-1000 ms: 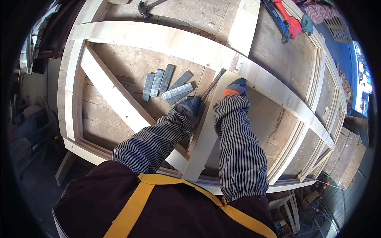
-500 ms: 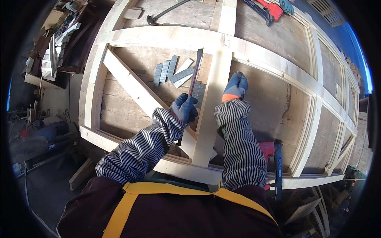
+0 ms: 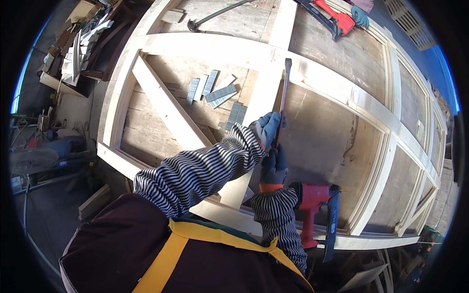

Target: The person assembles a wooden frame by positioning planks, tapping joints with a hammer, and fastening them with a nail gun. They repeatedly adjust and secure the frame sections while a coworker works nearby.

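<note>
A long, thin, dark pry bar [image 3: 285, 88] with a flattened tip stands at a slant over the wooden frame [image 3: 261, 93], tip away from me. My left hand [image 3: 267, 128], in a blue-grey glove, is closed around its lower shaft. Just below, my right hand [image 3: 274, 168] is closed at the bar's near end, which the fingers hide. Beside my right forearm lies a red and black nail gun [image 3: 315, 207], resting at the frame's near edge. Several strips of staples [image 3: 221, 93] lie on the board inside the left bay, left of my left hand.
A hammer [image 3: 195, 23] lies in the far bay. At the far right, another person's gloved hand [image 3: 360, 17] is at a second red nail gun [image 3: 342, 22]. A diagonal brace [image 3: 166, 105] crosses the left bay. Scrap wood [image 3: 73, 56] is piled at the far left.
My left hand has carried the pry bar to the right, across the upright rail. My right hand has drawn back toward me to the bar's near end. The view has shifted slightly.
</note>
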Motion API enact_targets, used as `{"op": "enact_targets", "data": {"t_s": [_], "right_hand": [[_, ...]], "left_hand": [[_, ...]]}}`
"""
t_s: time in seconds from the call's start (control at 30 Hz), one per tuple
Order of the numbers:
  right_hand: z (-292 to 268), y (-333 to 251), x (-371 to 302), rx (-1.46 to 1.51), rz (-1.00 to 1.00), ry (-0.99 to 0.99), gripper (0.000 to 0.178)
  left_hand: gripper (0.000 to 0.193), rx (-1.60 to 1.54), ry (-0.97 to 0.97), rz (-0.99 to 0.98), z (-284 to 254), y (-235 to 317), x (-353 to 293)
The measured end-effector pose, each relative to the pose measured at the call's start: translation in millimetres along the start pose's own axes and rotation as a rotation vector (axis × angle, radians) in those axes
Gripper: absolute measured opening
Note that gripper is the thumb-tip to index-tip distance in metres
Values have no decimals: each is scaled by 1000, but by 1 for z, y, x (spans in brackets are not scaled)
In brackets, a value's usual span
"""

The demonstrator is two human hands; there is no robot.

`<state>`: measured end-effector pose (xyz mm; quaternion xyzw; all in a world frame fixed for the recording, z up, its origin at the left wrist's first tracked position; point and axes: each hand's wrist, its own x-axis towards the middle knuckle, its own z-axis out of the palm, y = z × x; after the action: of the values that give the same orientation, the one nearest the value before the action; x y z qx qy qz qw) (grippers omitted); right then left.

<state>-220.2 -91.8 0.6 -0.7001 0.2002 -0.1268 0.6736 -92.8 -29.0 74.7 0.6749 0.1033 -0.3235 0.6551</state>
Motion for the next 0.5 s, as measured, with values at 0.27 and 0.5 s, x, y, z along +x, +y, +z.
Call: {"op": "enact_targets", "data": {"t_s": [0.27, 0.5], "right_hand": [[-38, 29, 12, 211, 423, -43, 34], [-10, 11, 42, 315, 473, 49, 30]], "left_hand": [[65, 1219, 452, 785, -28, -61, 32], [68, 1224, 458, 863, -32, -60, 36]]}}
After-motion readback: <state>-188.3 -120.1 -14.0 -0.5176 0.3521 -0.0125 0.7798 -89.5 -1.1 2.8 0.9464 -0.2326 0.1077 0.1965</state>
